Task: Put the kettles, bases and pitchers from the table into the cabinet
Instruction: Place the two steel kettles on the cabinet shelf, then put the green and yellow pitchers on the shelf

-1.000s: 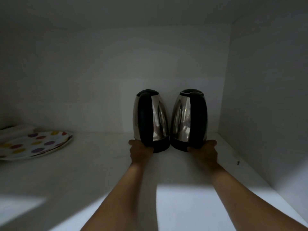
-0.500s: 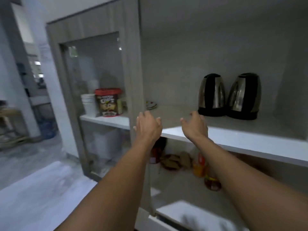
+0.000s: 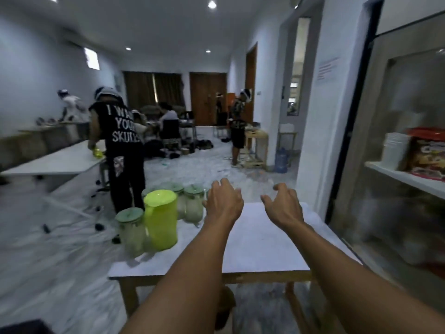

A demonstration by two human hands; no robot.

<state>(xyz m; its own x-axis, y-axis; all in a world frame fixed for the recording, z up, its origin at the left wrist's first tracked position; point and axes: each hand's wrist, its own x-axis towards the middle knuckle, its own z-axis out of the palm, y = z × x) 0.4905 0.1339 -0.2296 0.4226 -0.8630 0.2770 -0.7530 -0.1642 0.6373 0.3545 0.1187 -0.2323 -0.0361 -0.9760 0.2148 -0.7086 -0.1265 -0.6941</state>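
Over the table (image 3: pixel 260 251), both empty, spread hands (left hand (image 3: pixel 224 203), right hand (image 3: pixel 284 208)) should grasp the green pitcher (image 3: pixel 160 219) low and upright.

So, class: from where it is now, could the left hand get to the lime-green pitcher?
Probably yes: the left hand is open and empty, the lime-green pitcher stands just to its left on the table, and nothing lies between them.

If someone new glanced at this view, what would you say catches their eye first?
Probably the bright lime-green pitcher on the left part of the white table, with pale lidded glass jars crowded beside and behind it. Next, the left hand and right hand, both empty and open, stretched out above the table. Behind, a person in a black printed shirt stands at another table.
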